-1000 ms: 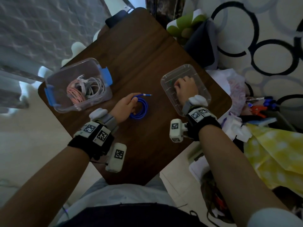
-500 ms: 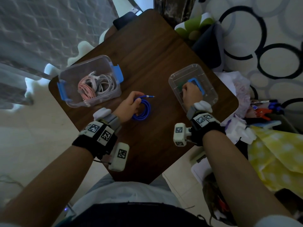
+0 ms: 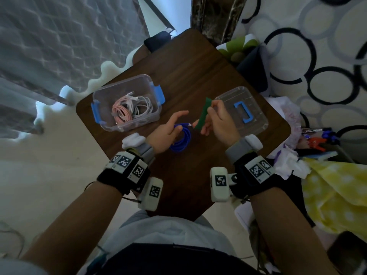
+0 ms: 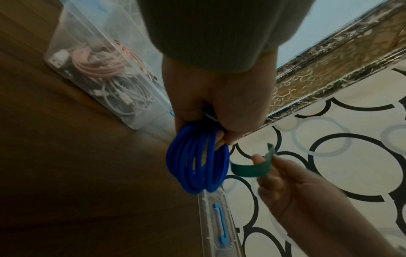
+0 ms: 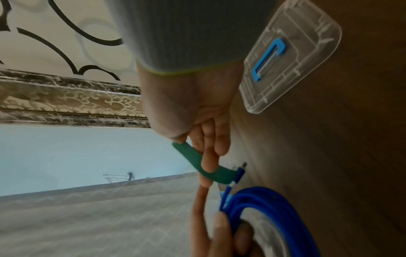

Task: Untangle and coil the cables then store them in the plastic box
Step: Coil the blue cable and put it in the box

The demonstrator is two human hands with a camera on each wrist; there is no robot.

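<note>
My left hand (image 3: pixel 168 130) grips a coiled blue cable (image 3: pixel 181 140) (image 4: pixel 195 161) just above the brown table (image 3: pixel 188 76), with its forefinger stretched out. My right hand (image 3: pixel 216 120) pinches a green strap (image 3: pixel 202 114) (image 4: pixel 250 169) (image 5: pixel 202 163) and holds it right beside the coil's plug end. The clear plastic box (image 3: pixel 127 100) with blue latches stands at the left and holds coiled pink and white cables (image 3: pixel 131 108). Its clear lid (image 3: pixel 250 100) with a blue handle lies on the table at the right.
Clutter of cloth, paper and small tools (image 3: pixel 317 139) lies beyond the table's right edge. A yellow dotted cloth (image 3: pixel 337 195) sits lower right. A dark object (image 3: pixel 156 40) lies at the table's far corner. A patterned wall rises behind.
My right hand has left the lid with the green strap and come across to the blue coil. The left hand has lifted the coil a little.
</note>
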